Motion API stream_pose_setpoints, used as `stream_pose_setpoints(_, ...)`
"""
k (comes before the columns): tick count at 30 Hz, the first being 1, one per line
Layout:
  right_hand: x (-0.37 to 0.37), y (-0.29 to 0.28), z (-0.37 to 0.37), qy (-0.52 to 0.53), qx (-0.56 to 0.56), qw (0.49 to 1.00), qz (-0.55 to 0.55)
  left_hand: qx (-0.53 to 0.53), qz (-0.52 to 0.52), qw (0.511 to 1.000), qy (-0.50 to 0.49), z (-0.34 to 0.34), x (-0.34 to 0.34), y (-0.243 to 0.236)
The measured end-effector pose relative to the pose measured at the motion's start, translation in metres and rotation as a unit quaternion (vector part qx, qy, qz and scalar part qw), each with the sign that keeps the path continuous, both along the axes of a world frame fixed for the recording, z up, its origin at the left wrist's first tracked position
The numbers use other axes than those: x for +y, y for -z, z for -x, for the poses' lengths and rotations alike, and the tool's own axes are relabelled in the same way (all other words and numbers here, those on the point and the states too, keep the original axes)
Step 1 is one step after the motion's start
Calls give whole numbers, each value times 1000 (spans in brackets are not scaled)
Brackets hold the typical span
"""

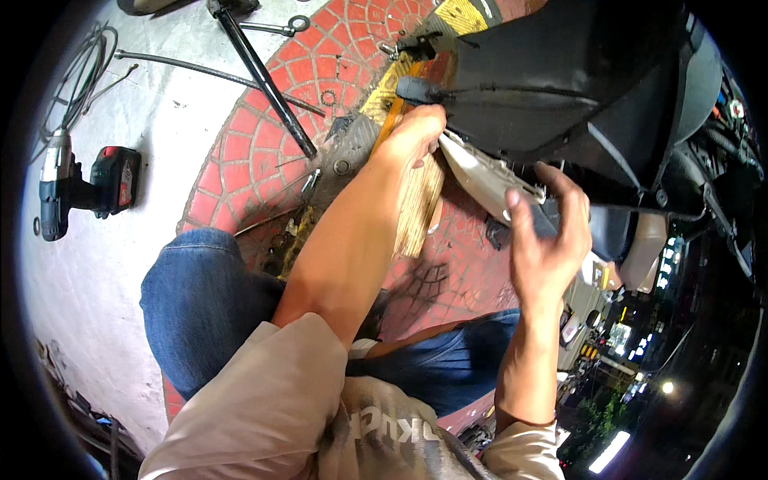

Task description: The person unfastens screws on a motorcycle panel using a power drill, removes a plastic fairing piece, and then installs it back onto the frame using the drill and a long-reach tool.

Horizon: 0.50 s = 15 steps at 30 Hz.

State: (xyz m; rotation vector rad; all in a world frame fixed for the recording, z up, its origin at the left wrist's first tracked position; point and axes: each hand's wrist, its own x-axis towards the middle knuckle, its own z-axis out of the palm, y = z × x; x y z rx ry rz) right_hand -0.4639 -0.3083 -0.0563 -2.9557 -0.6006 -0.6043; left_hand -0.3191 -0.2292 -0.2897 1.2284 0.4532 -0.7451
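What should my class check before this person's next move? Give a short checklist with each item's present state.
1. Left hand at the pale panel's upper end: ok, though its grip is partly hidden.
2. Right hand closed on the panel: not ok; its fingers are spread by the lower end.
3. Panel's hidden side free of fasteners: cannot tell.
4. Cordless driver set down away from both hands: ok, on the grey floor.
5. Red tiles clear of loose parts: not ok; a small ring lies there.
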Motion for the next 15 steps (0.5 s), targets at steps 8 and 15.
stream_pose_setpoints(8,9,-4,-42,197,62,942,-265,39,20,999,6,-8,-5,5)
stream_pose_setpoints(15,8,42,-69,261,183,860,-399,33,37,999,-1,3,3,-12)
